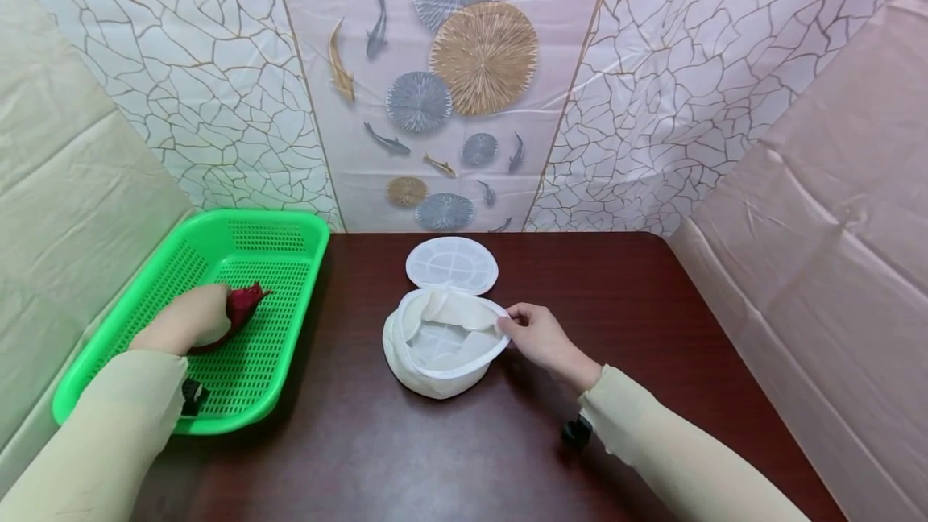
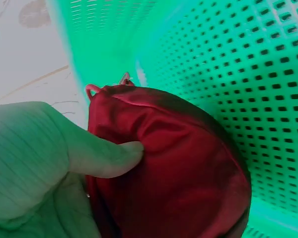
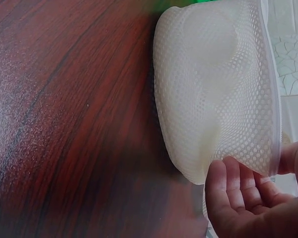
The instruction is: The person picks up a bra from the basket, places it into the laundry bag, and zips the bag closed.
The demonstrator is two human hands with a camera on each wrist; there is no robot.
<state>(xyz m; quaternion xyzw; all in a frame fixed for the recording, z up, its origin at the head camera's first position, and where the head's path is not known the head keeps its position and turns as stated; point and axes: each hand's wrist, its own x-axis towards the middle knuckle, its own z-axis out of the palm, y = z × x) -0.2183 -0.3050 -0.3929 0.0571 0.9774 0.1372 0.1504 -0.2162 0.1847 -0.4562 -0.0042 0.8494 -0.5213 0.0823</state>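
Down in the green basket [image 1: 303,349], my left hand [image 1: 194,316] grips a dark red satin cloth piece [image 2: 174,153]. The left wrist view shows the thumb pressed on its smooth, rounded side, with small thin loops at its top; the fingers beneath are hidden. A white mesh laundry bag [image 3: 208,94] stands on the table with its round lid [image 1: 451,263] folded back behind it. My right hand [image 1: 540,341] pinches the right side of the bag's zip-edged rim, thumb at the edge and fingers against the mesh outside.
The dark brown wooden table [image 1: 435,466] runs back to a patterned wall sheet [image 1: 362,184]. Beige cloth walls [image 1: 819,224] close in on both sides. The basket's raised rim stands between the left hand and the laundry bag.
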